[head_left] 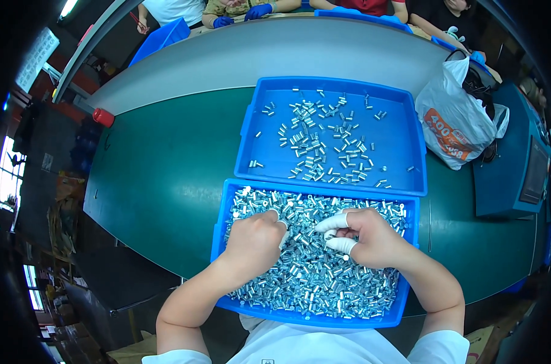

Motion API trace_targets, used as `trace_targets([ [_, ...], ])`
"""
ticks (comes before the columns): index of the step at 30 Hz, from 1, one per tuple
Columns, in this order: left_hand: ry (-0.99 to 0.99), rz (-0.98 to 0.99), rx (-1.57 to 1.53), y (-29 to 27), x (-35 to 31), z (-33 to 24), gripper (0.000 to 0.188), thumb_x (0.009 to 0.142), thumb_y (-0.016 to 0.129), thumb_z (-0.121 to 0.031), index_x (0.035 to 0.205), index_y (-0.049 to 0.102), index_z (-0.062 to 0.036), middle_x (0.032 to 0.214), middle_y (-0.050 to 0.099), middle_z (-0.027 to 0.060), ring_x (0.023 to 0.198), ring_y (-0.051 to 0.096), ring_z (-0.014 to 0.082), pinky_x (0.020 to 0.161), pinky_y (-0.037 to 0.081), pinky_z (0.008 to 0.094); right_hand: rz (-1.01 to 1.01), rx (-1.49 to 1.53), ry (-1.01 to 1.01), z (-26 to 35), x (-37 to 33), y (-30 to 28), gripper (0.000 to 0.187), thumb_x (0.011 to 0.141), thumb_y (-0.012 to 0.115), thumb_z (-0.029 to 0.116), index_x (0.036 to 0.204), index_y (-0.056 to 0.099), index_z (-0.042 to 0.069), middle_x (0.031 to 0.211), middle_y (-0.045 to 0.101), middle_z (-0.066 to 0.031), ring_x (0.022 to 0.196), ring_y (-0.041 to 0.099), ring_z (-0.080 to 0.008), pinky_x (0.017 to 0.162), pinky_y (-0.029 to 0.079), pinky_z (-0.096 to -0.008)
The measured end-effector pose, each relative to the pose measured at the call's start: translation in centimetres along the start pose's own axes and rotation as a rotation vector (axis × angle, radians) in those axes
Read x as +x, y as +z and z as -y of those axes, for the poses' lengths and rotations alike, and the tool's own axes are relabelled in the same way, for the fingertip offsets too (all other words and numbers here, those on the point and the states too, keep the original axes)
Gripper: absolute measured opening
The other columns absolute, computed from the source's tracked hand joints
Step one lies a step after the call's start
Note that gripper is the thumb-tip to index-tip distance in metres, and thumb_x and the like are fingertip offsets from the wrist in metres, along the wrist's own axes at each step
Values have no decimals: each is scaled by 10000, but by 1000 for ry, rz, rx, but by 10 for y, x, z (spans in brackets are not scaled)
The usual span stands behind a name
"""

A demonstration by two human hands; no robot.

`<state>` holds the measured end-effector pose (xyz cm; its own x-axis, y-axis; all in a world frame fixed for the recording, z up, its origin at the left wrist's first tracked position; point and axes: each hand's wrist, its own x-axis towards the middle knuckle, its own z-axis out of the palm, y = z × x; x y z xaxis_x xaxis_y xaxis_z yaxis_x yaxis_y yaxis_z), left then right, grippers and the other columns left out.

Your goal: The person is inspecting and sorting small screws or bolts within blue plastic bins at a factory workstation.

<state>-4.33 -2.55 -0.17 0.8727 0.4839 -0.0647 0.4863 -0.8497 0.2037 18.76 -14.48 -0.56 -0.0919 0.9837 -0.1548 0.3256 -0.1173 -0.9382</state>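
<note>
Small silver metal cylinders (324, 285) fill a deep blue bin (219, 242) close in front of me, some showing hollow ends. Over the left part of this heap, my left hand (255, 242) is closed, its knuckles up and its fingertips hidden. My right hand (369, 238) is over the heap a little to the right, thumb and fingers curled together in a pinch. Whatever either hand holds is too small or too hidden to make out. White covers wrap several fingertips. Beyond, a second blue tray (263, 115) carries a loose scatter of the same cylinders.
The bins rest on a green tabletop (160, 164) with a grey raised panel (221, 57) behind. At right stand a white plastic bag (451, 115) and a blue-green machine with a screen (533, 170). A red container (103, 117) sits far left. Several people work beyond the panel.
</note>
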Motion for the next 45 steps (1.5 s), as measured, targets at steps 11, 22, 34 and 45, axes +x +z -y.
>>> trace_targets([
  [11,11,-3,-14,-2,9,-2,102,727,780,-77,816,739,-46,796,631,97,693,672,309,603,535,448,-47,428,15,-11,-3,-4,262,940,696,-17,1194,737,35,942,700,-41,829,661,-101,776,550,-263],
  [22,72,3,-113,2,5,5,122,752,799,-93,858,744,-63,767,634,97,639,663,312,581,543,426,6,528,33,-14,-2,4,247,936,695,-35,1176,736,14,996,693,-52,849,671,-111,792,555,-267],
  [34,256,-189,-248,-11,29,0,182,762,812,-6,932,757,-47,737,624,62,613,634,264,536,502,376,20,609,144,-28,2,-4,190,931,686,-74,1113,727,-35,1048,737,-106,924,709,-156,815,613,-315],
  [45,137,-115,-361,-1,33,10,264,778,812,9,1033,758,-38,858,659,105,714,641,269,659,542,367,30,700,158,-31,3,-4,169,938,690,-50,1095,720,4,1010,755,-102,913,743,-174,794,618,-302],
])
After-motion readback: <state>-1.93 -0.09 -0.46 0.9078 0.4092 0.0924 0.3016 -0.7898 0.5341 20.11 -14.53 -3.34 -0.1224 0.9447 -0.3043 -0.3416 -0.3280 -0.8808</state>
